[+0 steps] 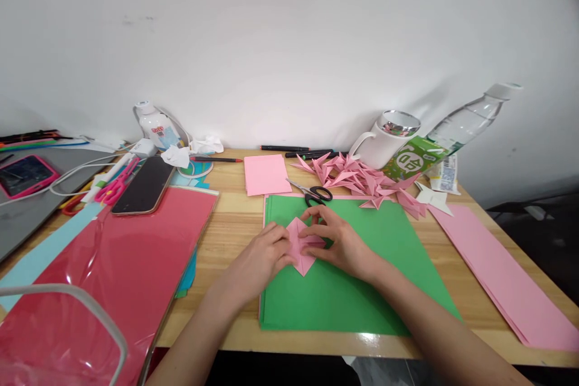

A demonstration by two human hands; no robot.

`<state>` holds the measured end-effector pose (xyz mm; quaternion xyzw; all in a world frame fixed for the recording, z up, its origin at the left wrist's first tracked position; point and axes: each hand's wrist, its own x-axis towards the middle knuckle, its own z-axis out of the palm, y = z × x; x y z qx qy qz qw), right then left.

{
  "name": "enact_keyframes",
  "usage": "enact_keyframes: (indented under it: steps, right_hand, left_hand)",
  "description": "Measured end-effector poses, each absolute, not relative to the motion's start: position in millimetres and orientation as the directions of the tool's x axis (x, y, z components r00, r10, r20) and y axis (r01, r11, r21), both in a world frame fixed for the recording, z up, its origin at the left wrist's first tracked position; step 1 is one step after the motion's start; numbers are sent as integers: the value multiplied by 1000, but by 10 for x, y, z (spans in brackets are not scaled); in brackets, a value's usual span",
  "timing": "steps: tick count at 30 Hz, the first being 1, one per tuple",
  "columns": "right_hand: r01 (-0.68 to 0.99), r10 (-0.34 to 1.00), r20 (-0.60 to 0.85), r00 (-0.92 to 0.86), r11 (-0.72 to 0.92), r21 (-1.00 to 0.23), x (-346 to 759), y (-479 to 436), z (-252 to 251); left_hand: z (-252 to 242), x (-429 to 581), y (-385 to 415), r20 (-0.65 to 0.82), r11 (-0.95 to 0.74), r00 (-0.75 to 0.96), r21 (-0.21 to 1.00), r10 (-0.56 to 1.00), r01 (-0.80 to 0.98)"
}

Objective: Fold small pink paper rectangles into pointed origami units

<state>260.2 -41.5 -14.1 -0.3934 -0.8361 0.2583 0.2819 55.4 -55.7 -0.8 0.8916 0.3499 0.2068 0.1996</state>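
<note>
A small folded piece of pink origami paper (303, 264) lies on a stack of green paper sheets (362, 307), turned to a diamond with creases across it. My left hand (265, 253) grips its left corner, fingers and thumb bent together. From the right, my right hand (344, 244) has its thumb and fingertips closed on a flap near the middle, partly hiding that side. Just beyond the right hand are black-handled scissors (319, 194), blades toward the left. A stack of pink paper squares (266, 175) sits farther back.
Pink folded pointed pieces (348, 175) are heaped at the back right, near a white mug (382, 142), a green carton (414, 158) and a water bottle (470, 117). Pink strips (502, 277) lie at right. Leftward are red sheets (122, 271) and a phone (145, 186).
</note>
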Motion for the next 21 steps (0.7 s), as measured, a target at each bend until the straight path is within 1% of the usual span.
enact_keyframes:
  steps: [2, 4, 5, 7, 10, 12, 15, 19, 21]
  right_hand:
    - [424, 752, 260, -605, 581, -694, 2590, -430, -119]
    - [367, 709, 209, -674, 567, -738, 2580, -447, -81]
    - [359, 696, 176, -696, 550, -754, 2579, -455, -59]
    - [376, 689, 122, -714, 525, -763, 2583, -465, -16]
    - [416, 680, 80, -729, 533, -737, 2598, -465, 20]
    - [435, 670, 71, -739, 554, -709, 2601, -463, 21]
    - [454, 667, 66, -743, 573, -682, 2591, -466, 4]
    - [462, 672, 78, -736, 583, -668, 2577, -482, -8]
    - [468, 677, 85, -731, 588, -660, 2577, -489, -7]
  left_hand:
    - [-3, 524, -575, 212, -698, 702, 482, 679, 529]
    - [12, 504, -590, 183, -732, 735, 401, 653, 551]
    - [21, 498, -599, 169, -756, 753, 336, 636, 562]
    - [41, 490, -626, 153, -816, 803, 167, 576, 554]
    - [62, 483, -693, 137, -859, 860, -87, 492, 505]
    - [63, 485, -745, 123, -850, 871, -192, 475, 490]
    - [45, 505, -798, 129, -832, 868, -247, 480, 497]
    - [3, 522, -781, 172, -842, 880, -259, 442, 474]
    - [-24, 507, -753, 201, -856, 887, -243, 416, 457]
